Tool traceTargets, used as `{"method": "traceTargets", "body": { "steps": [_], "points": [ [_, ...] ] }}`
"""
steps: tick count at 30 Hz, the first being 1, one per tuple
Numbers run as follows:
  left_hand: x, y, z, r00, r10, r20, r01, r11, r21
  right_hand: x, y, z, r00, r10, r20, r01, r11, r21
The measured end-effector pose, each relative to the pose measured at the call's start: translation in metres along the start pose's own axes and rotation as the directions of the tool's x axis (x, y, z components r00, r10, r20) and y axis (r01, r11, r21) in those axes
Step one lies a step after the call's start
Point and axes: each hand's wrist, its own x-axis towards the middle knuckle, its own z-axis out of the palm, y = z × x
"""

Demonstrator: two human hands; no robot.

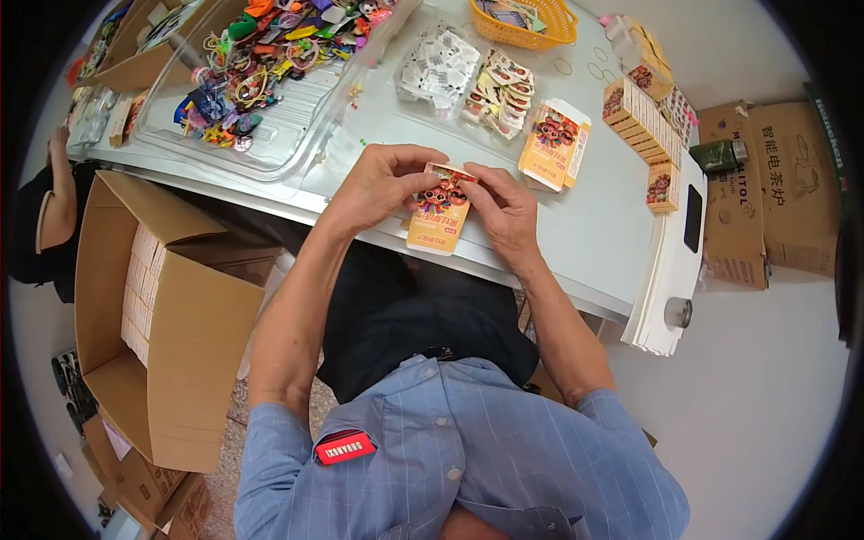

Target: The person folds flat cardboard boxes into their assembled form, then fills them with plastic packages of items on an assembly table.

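A white counter point(589, 238) carries a clear tub point(310, 112) of colourful trinkets point(301, 54), with a large open carton point(198, 360) beside it on the left; farther back on the counter stands a yellow basket point(540, 38). Over the near edge, the left hand point(382, 187) and right hand point(506, 216) have their fingers nearly closed, pinching a small orange box point(437, 227) near its top from both sides

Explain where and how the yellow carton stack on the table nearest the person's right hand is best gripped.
Likely the long side edges, reached from the near end by the right hand: the stack lies flat, its narrow end nearest that hand, with tabletop showing along its right.
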Motion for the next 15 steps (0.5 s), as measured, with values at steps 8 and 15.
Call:
{"method": "traceTargets", "body": {
  "steps": [8,15],
  "points": [
    [-0.016,-0.003,0.006,0.984,0.176,0.035,-0.178,0.98,0.085,-0.005,-0.014,-0.008,0.983,-0.179,0.046,0.182,0.982,-0.056],
    [-0.03,0.0,0.012,0.984,0.173,-0.039,-0.169,0.983,0.074,-0.008,-0.03,0.0,0.996,-0.088,0.017,0.089,0.993,-0.072]
  ]
}}
